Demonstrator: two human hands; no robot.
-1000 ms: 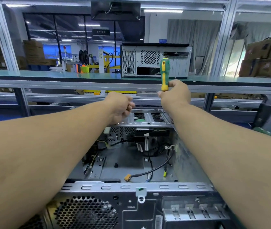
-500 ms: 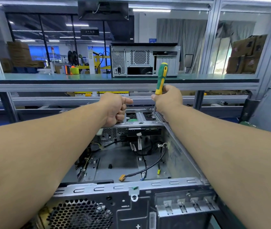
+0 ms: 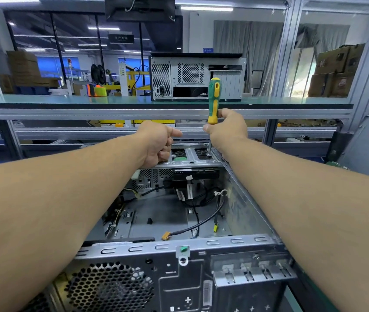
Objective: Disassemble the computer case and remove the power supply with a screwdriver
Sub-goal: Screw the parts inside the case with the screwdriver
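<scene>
An open grey computer case lies on its side in front of me, rear panel nearest, with loose black cables inside. At its far end sits a metal drive bracket. My right hand grips a green and yellow screwdriver, held nearly upright with its shaft pointing down at the bracket's far right corner. My left hand hovers at the bracket's left side with fingers curled and thumb pointing right; I cannot see anything in it. The power supply is hidden from view.
A green shelf crosses at head height on aluminium posts. On it stands a second computer case. Cardboard boxes are stacked at the far right. A grey panel leans at the right edge.
The screwdriver has gone from tilted to nearly upright, its tip down at the bracket's corner. My left hand's thumb has stretched toward my right hand. My view has shifted slightly.
</scene>
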